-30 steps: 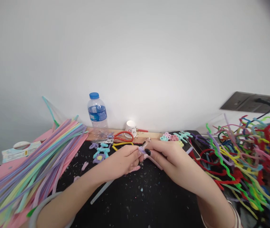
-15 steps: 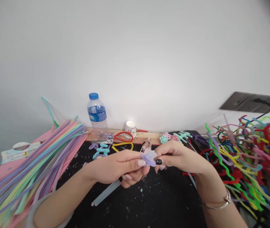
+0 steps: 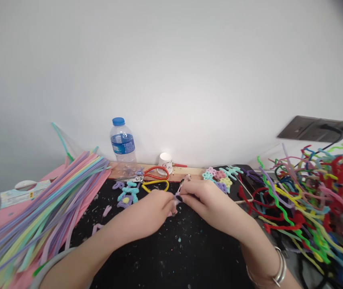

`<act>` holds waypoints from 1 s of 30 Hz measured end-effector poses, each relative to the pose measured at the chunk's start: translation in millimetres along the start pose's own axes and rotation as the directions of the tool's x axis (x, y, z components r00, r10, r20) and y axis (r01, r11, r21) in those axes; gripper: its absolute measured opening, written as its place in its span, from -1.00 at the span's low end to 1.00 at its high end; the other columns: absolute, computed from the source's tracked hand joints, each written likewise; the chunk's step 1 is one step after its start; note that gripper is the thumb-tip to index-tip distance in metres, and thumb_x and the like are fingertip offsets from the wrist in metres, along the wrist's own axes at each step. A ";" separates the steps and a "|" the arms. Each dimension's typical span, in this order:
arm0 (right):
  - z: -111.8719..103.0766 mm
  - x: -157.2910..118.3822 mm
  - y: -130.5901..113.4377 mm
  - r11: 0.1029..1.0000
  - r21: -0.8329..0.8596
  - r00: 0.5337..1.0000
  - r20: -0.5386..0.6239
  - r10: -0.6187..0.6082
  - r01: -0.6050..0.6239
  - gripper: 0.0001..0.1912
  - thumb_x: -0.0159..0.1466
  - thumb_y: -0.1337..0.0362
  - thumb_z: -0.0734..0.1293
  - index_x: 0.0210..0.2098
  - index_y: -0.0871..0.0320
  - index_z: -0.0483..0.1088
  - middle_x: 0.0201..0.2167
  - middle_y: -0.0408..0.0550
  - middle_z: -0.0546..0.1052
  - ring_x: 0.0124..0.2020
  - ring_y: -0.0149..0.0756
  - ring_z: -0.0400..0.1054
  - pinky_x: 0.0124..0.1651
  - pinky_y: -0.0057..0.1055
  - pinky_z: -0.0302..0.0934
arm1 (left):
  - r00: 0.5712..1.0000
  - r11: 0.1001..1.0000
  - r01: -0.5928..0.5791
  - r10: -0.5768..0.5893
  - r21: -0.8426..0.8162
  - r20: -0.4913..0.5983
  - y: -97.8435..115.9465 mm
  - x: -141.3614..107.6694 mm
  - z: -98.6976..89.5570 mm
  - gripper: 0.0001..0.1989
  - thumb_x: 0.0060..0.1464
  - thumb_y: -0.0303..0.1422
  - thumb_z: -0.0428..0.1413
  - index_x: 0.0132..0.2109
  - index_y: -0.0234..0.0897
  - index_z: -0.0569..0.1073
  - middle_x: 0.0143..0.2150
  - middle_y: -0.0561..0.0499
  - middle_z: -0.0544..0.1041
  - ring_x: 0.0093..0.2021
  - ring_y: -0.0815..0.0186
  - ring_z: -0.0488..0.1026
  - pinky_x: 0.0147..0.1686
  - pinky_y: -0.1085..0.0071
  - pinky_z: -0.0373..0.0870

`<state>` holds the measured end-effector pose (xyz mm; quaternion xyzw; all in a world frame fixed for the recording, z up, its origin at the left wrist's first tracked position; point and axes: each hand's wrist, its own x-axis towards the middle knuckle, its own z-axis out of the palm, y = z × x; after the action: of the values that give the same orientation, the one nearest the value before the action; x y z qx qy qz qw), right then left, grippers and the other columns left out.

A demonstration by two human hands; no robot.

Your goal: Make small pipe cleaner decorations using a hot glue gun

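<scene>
My left hand [image 3: 155, 208] and my right hand [image 3: 200, 198] meet over the black work surface. Between their closed fingertips is a small lilac piece [image 3: 177, 198], mostly hidden by the fingers. The thumb of my right hand, with a black nail, presses on it. Left of my hands lie turquoise and purple fuzzy shapes [image 3: 128, 192]. Scissors with red and yellow handles [image 3: 156, 185] lie just behind them. To the right, several small fuzzy flowers [image 3: 219, 174] rest on a dark flat thing.
A water bottle [image 3: 123, 142] and a paper cup [image 3: 165, 163] stand by the wall. Pastel fuzzy stems [image 3: 54, 204] fill the left, on pink sheets. Tangled bright stems [image 3: 319, 200] heap up at the right, below a wall socket [image 3: 313, 128].
Both hands have turned and moved slightly, with the lilac piece now further left and more covered. The pale sticks below my left hand no longer show. Yellow and purple flowers are uncovered at the right.
</scene>
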<state>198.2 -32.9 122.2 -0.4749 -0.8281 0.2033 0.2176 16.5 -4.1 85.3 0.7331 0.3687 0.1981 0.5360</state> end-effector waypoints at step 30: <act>1.9 1.2 7.4 1.000 -0.002 0.998 0.069 0.009 -0.009 -0.79 0.27 0.44 0.15 -0.47 0.18 0.31 -0.54 -0.18 0.34 -0.50 -0.44 0.15 -0.42 -0.51 0.00 | 0.995 0.981 -0.055 0.038 0.187 0.095 -5.4 9.0 1.1 -0.70 0.20 -0.29 -0.15 -0.37 -0.28 0.40 -0.49 0.04 0.38 -0.45 0.30 0.33 -0.44 0.42 0.20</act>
<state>201.9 -28.7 116.8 -0.4716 -0.8332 0.2196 0.1876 21.3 2.7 79.0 0.7973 0.3439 0.1412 0.4755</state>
